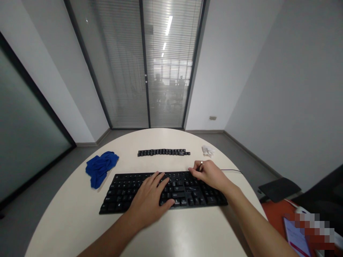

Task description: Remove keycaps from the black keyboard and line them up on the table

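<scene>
A black keyboard (184, 194) lies across the near part of the table, its keys towards me. My left hand (150, 196) rests flat on the middle of it, fingers spread over the keys and holding nothing. Over the keyboard's upper right part, my right hand (207, 173) is closed, thumb and fingers drawn together. Something dark shows between those fingers, but I cannot make it out. Beyond the keyboard, several loose black keycaps (163, 152) stand lined up in rows.
A crumpled blue cloth (100, 167) lies on the left of the round pale table (171, 235). Crumpled white tissue (208, 150) sits at the back right. A thin cable (230, 170) runs off the right edge. Beside the table stands an orange-red chair (273, 216) holding a tablet-like device (296, 235).
</scene>
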`<state>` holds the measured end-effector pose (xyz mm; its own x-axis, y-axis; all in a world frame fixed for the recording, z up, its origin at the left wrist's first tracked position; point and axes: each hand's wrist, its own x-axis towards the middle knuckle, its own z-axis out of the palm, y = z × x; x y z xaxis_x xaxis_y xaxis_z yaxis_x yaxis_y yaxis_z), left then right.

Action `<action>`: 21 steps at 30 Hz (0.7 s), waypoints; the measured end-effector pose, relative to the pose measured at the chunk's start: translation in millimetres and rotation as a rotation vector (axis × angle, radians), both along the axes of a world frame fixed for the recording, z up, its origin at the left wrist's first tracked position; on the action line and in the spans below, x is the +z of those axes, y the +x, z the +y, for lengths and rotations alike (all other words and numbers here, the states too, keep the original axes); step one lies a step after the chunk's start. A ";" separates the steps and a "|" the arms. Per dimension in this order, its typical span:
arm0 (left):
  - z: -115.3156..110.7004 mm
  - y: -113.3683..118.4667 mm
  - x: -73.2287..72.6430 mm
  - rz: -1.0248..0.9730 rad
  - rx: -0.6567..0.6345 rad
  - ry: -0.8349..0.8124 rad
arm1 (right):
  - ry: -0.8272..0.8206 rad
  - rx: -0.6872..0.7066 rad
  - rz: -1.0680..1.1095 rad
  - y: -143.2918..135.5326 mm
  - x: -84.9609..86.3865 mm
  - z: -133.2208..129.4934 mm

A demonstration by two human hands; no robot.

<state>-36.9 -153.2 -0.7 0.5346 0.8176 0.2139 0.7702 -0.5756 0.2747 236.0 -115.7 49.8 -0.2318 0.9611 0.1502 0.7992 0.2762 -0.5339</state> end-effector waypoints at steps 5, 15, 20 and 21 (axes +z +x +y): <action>-0.3 -0.6 -1.3 -0.015 0.000 0.013 | 0.006 0.053 -0.051 5.9 -2.1 2.7; -0.1 -1.2 -3.2 -0.003 -0.005 0.045 | -0.162 0.106 0.088 23.2 -10.1 7.7; -0.4 -0.5 -1.7 -0.011 -0.010 0.047 | -0.131 0.104 0.061 26.3 -7.8 6.9; -0.3 -0.4 -1.9 -0.015 -0.011 0.049 | -0.120 0.102 0.052 26.8 -7.2 6.9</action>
